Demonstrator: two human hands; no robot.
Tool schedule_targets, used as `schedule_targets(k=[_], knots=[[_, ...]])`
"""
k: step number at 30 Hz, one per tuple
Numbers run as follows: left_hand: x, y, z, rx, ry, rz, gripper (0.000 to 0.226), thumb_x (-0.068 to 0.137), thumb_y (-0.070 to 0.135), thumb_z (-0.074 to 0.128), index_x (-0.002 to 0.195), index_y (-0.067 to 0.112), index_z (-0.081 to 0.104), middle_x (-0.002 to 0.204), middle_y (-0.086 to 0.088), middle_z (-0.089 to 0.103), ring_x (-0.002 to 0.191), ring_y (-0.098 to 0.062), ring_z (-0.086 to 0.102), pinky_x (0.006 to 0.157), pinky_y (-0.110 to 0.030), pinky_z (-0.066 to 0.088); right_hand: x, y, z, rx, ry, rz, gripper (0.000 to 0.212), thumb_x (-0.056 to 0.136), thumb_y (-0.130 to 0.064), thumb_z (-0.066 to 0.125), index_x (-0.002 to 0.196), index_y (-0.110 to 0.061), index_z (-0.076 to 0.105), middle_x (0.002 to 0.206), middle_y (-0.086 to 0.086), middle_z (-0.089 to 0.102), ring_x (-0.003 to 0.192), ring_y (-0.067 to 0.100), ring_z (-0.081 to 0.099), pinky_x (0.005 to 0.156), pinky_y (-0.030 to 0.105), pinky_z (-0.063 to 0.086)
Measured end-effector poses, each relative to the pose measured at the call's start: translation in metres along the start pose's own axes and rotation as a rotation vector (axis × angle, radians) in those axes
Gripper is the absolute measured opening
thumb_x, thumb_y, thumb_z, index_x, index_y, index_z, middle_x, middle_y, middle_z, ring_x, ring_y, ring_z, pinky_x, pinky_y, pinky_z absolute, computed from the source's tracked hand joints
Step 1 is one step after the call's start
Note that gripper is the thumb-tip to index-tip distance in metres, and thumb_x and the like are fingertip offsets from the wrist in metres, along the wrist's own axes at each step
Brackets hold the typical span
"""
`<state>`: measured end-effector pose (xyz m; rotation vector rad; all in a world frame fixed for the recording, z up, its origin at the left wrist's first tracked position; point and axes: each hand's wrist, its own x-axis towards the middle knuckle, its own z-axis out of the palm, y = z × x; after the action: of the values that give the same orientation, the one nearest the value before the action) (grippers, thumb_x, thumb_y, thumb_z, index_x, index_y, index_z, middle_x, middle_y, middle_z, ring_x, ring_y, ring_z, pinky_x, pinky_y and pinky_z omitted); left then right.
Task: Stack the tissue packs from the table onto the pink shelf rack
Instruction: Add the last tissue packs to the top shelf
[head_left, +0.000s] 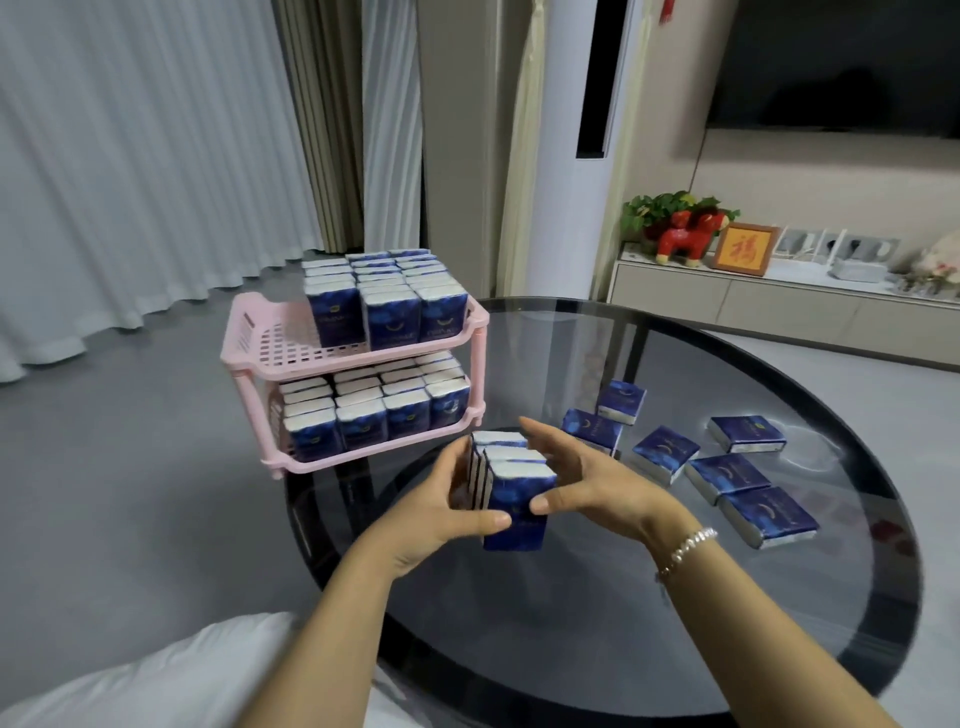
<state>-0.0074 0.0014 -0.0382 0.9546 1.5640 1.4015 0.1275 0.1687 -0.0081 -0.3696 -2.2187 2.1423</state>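
Observation:
A bundle of several dark blue tissue packs (511, 488) stands upright between my hands, just above the round glass table (779, 623). My left hand (441, 514) grips its left side, thumb across the front. My right hand (587, 478) holds its right side, fingers reaching over the back. The two-tier pink shelf rack (249, 338) stands at the table's far left edge, just beyond the bundle. Rows of upright packs fill the right part of its top tier (389, 306) and its whole lower tier (374, 410). Several loose packs (727, 475) lie flat on the table to the right.
The left part of the rack's top tier shows bare pink grid. Grey floor and white curtains lie beyond the rack. A tall white air conditioner (582, 156) and a low cabinet (779, 306) with ornaments stand behind the table. A white cushion (156, 675) sits at bottom left.

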Motion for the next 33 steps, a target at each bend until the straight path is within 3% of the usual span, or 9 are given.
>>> schedule_targets(k=[4,7,12,15,18,22,29,33], knots=[[-0.013,-0.007,-0.014,0.395,0.012,-0.119,0.12,0.062,0.034,0.086,0.15,0.045,0.005,0.152,0.021,0.019,0.141,-0.002,0.022,0.117,-0.029,0.023,0.009,0.004,0.012,-0.428,-0.039,0.015,0.097,0.068,-0.008,0.081,0.141,-0.036,0.023,0.135,-0.006,0.037,0.116,0.013,0.048,0.092,0.025,0.049],[-0.018,-0.009,-0.013,0.491,0.03,-0.141,0.122,0.068,0.032,0.083,0.149,0.044,-0.008,0.157,0.018,0.005,0.144,-0.005,0.015,0.116,-0.026,0.021,0.011,0.006,0.012,-0.504,-0.066,0.031,0.102,0.067,-0.012,0.082,0.141,-0.038,0.018,0.137,-0.009,0.033,0.119,0.01,0.042,0.089,0.021,0.045],[-0.017,-0.008,-0.011,0.51,0.032,-0.118,0.122,0.07,0.03,0.083,0.15,0.041,-0.009,0.158,0.019,0.002,0.144,-0.005,0.014,0.115,-0.025,0.02,0.01,0.004,0.007,-0.534,-0.084,0.056,0.107,0.068,-0.017,0.082,0.146,-0.036,0.011,0.135,-0.014,0.035,0.125,0.007,0.036,0.093,0.014,0.038],[-0.015,-0.008,-0.01,0.517,0.049,-0.089,0.12,0.068,0.03,0.084,0.151,0.039,-0.003,0.153,0.019,0.014,0.141,-0.004,0.019,0.116,-0.027,0.022,0.012,0.003,0.009,-0.565,-0.07,0.057,0.106,0.068,-0.02,0.083,0.146,-0.037,0.013,0.136,-0.014,0.036,0.126,0.008,0.036,0.099,0.024,0.039],[-0.011,-0.011,-0.012,0.454,0.142,-0.055,0.113,0.06,0.028,0.088,0.15,0.037,0.02,0.148,0.018,0.032,0.137,-0.004,0.031,0.116,-0.033,0.029,0.016,0.002,0.01,-0.595,-0.023,0.025,0.094,0.066,-0.021,0.084,0.14,-0.035,0.027,0.132,-0.014,0.043,0.122,0.008,0.043,0.1,0.029,0.043],[-0.013,-0.005,-0.012,0.349,0.189,-0.041,0.101,0.057,0.023,0.09,0.142,0.034,0.038,0.135,0.016,0.052,0.127,-0.002,0.046,0.111,-0.035,0.037,0.018,-0.011,0.011,-0.597,-0.007,0.009,0.077,0.066,-0.017,0.083,0.128,-0.033,0.039,0.119,-0.018,0.051,0.111,0.003,0.05,0.097,0.026,0.044],[-0.036,0.048,-0.034,0.369,0.234,0.027,0.095,0.051,0.031,0.09,0.136,0.033,0.048,0.125,0.02,0.061,0.116,0.0,0.056,0.105,-0.033,0.044,0.021,-0.069,0.026,-0.555,-0.1,-0.063,0.068,0.07,-0.01,0.08,0.126,-0.025,0.045,0.117,-0.015,0.057,0.104,-0.003,0.056,0.08,0.009,0.047],[-0.05,0.085,-0.053,0.389,0.257,0.088,0.071,0.056,0.021,0.09,0.112,0.047,0.056,0.114,0.022,0.067,0.108,0.002,0.061,0.102,-0.036,0.048,0.032,-0.108,0.037,-0.593,-0.117,-0.123,0.067,0.068,-0.014,0.082,0.124,-0.027,0.048,0.116,-0.011,0.061,0.104,0.004,0.059,0.085,0.017,0.05]])
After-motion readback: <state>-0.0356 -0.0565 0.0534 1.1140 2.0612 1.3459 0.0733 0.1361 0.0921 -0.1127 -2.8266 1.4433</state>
